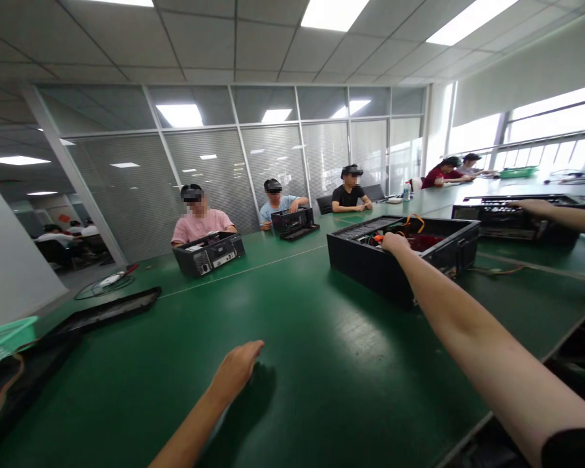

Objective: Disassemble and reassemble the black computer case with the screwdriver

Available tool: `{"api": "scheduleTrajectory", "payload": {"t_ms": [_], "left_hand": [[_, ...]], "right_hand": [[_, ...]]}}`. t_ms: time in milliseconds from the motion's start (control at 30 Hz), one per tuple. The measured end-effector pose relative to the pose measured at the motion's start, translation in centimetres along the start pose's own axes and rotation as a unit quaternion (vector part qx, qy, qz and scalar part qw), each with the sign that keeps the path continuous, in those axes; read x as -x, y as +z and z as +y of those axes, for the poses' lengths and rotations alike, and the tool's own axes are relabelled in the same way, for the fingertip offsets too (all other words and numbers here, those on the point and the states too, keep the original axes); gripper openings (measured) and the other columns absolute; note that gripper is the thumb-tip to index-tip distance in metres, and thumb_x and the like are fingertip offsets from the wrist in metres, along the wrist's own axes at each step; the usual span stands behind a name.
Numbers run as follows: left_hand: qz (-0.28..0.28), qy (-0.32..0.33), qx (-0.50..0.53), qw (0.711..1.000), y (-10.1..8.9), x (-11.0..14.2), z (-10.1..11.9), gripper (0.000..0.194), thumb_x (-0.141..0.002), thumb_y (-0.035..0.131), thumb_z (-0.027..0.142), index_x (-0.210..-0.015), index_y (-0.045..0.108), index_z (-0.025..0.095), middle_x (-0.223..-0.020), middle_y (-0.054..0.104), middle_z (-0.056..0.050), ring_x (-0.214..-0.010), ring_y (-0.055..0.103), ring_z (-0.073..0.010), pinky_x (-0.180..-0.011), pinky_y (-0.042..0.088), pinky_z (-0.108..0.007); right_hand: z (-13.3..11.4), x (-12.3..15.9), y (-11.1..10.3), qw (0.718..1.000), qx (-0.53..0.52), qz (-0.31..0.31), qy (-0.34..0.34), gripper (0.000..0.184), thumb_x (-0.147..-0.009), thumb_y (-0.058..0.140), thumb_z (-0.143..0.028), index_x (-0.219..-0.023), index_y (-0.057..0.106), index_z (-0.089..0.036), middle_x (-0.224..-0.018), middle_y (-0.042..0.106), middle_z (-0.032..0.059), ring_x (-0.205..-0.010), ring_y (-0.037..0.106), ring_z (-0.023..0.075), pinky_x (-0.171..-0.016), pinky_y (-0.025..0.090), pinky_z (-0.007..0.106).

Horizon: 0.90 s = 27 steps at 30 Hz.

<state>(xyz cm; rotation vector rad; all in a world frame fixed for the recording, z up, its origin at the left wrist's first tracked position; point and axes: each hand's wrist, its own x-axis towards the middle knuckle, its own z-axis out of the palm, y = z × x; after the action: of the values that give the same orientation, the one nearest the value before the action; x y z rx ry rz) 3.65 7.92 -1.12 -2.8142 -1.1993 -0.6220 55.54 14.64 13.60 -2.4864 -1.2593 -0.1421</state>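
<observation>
My right hand point(396, 243) reaches into an open black computer case point(370, 270) at the right of centre. Its fingers are closed around a small orange piece point(379, 238); I cannot tell whether this is a cable end or a handle. A yellow-orange cable point(416, 223) loops up inside the case beside the hand. Lower down, my left hand point(236, 369) hovers over the green table point(292, 396) with its fingers stretched out and nothing in it. Its shadow falls to the right of it.
Another person's hand point(531, 207) rests on a second computer case point(511, 224) at right. Across the table, people sit near further cases point(214, 253). At left lie a black panel point(112, 311), a green basket point(7, 341) and a coiled cable point(108, 283).
</observation>
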Motion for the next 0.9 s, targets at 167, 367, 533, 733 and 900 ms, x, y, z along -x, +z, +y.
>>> {"api": "scheduleTrajectory", "payload": {"t_ms": [167,367,533,733,900], "left_hand": [[0.022,0.047,-0.021,0.998,-0.6,2.5,0.9,0.033,-0.086,0.034,0.011,-0.109,0.055,0.019,-0.093,0.067,-0.005,-0.081,0.063,-0.0139,-0.072,0.051,-0.027],[0.066,0.214,-0.082,0.971,-1.3,2.9,7.4,0.029,-0.087,0.033,0.008,-0.106,0.054,0.015,-0.088,0.065,-0.006,-0.078,0.061,-0.0145,-0.072,0.050,-0.029],[0.042,0.370,-0.110,0.921,-2.1,2.8,14.6,0.020,-0.090,0.036,0.014,-0.095,0.054,0.014,-0.071,0.058,-0.004,-0.068,0.055,-0.0137,-0.069,0.046,-0.030],[0.082,0.388,-0.141,0.907,-2.3,4.6,16.4,0.020,-0.090,0.040,0.014,-0.103,0.054,0.015,-0.082,0.061,-0.007,-0.082,0.057,-0.0160,-0.076,0.046,-0.032],[0.143,0.316,-0.173,0.922,-2.7,7.5,11.4,0.022,-0.090,0.040,0.017,-0.106,0.055,0.018,-0.099,0.063,-0.008,-0.097,0.057,-0.0186,-0.090,0.043,-0.039]], "right_hand": [[-2.0,1.9,0.5,0.999,-0.004,-0.042,-0.029,0.034,-0.084,0.051,-0.023,-0.109,0.058,-0.002,-0.101,0.061,0.0261,-0.099,0.060,0.0270,-0.078,0.044,0.031],[-6.5,8.6,0.8,0.992,-0.014,-0.057,-0.109,0.033,-0.086,0.048,-0.026,-0.109,0.057,-0.004,-0.103,0.062,0.0247,-0.100,0.061,0.0272,-0.081,0.045,0.032],[-13.9,17.5,0.4,0.974,-0.036,-0.065,-0.212,0.031,-0.087,0.045,-0.025,-0.108,0.058,-0.005,-0.106,0.062,0.0236,-0.101,0.061,0.0276,-0.083,0.045,0.034],[-25.7,30.5,-0.4,0.923,-0.081,-0.092,-0.365,0.027,-0.082,0.050,-0.018,-0.103,0.063,-0.007,-0.103,0.065,0.0191,-0.097,0.063,0.0242,-0.079,0.048,0.029],[-33.6,39.4,-1.4,0.864,-0.109,-0.131,-0.475,0.028,-0.080,0.053,-0.020,-0.103,0.063,-0.008,-0.100,0.067,0.0158,-0.094,0.064,0.0222,-0.076,0.049,0.028]]}}
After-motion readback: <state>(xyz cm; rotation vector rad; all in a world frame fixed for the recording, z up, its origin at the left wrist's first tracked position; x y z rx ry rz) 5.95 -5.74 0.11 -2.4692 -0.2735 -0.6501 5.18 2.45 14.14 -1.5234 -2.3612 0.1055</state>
